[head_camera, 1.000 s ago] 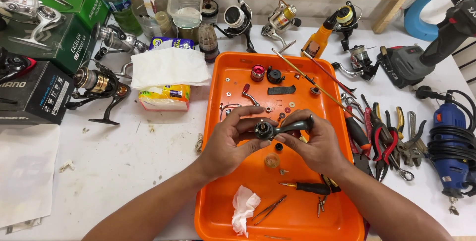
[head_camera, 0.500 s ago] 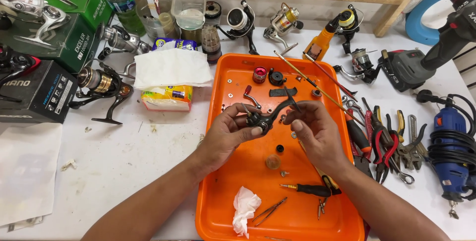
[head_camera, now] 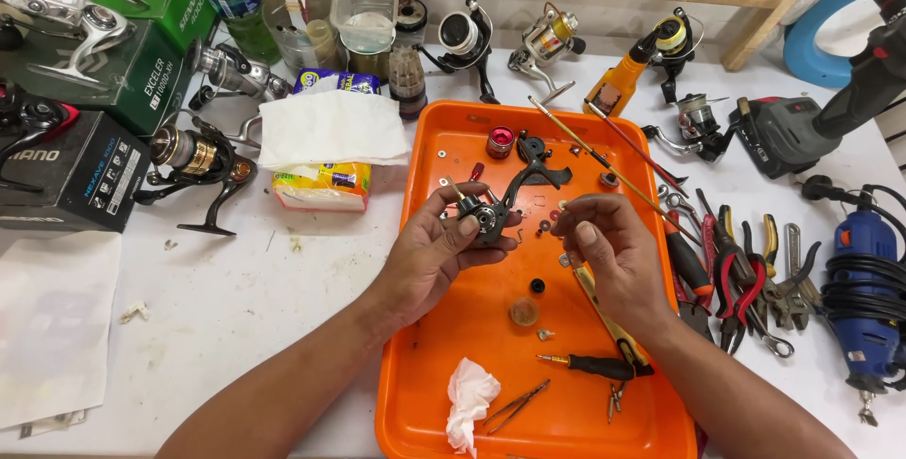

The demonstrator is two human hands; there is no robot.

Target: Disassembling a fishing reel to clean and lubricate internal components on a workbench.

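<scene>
A: Above the orange tray [head_camera: 576, 421], where is the reel body?

B: The dark spinning-reel body [head_camera: 491, 214] sits in the left hand [head_camera: 434, 251], fingers curled round it, thumb pressed to its lower edge. Its stem runs up and away toward the tray's far end.

A: And the right hand?

B: The right hand [head_camera: 609, 251] is just beside the reel body, on its right, not touching. Thumb and forefinger are pinched together; any part between them is too small to tell. A screwdriver [head_camera: 590, 365] lies on the tray below that wrist.
</scene>
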